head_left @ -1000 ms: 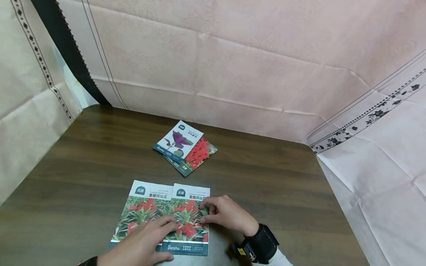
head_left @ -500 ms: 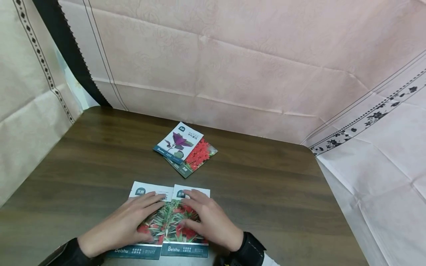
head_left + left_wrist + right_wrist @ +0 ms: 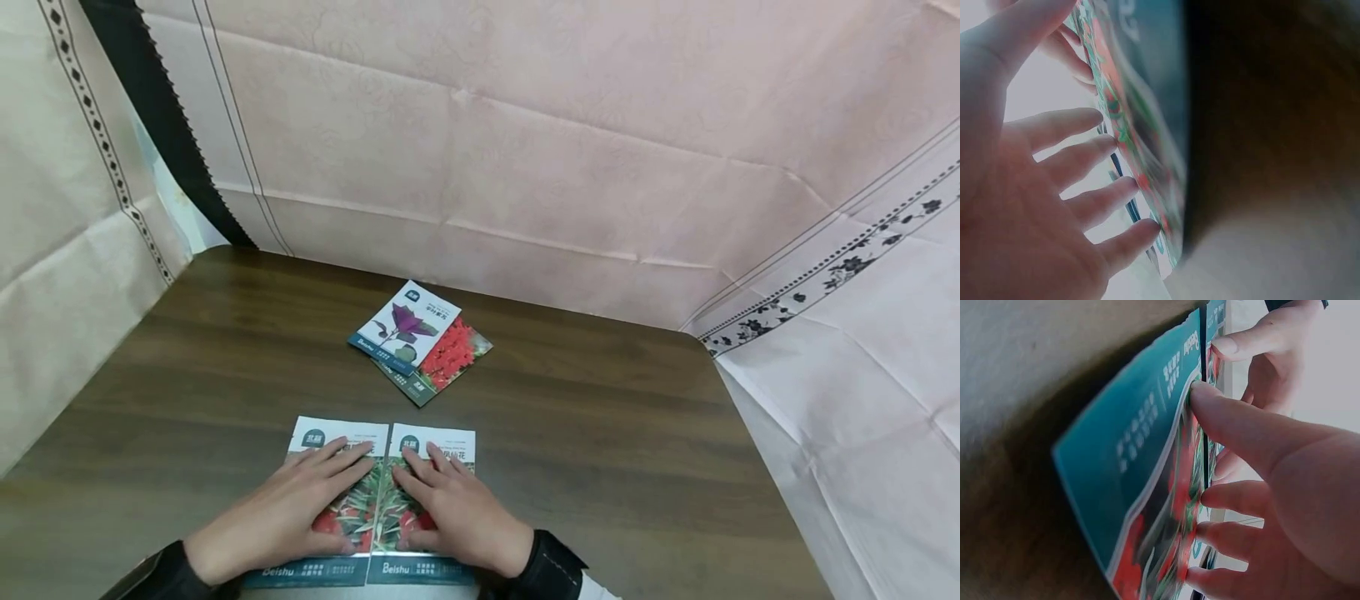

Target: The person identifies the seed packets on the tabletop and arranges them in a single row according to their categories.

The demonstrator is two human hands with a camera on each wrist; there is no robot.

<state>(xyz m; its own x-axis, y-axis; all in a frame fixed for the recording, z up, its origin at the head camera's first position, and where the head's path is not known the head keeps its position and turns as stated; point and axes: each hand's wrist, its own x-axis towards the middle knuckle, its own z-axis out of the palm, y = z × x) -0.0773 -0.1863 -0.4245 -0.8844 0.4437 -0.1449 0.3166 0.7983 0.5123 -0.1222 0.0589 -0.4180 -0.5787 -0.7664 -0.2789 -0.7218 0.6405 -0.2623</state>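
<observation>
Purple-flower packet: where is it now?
In the head view, the purple-flower packet lies left of centre, near the far edge of the table, partly covering a red-flower packet.

Head view downward, wrist views close, packets (image 3: 358, 502) shared

Soft light, wrist views hazy, partly overexposed

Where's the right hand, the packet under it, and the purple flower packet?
Right hand (image 3: 462, 511): head view, on its back.
Packet under it (image 3: 392, 510): head view, on its leafy picture.
Purple flower packet (image 3: 407, 322): head view, on the flower.
</observation>
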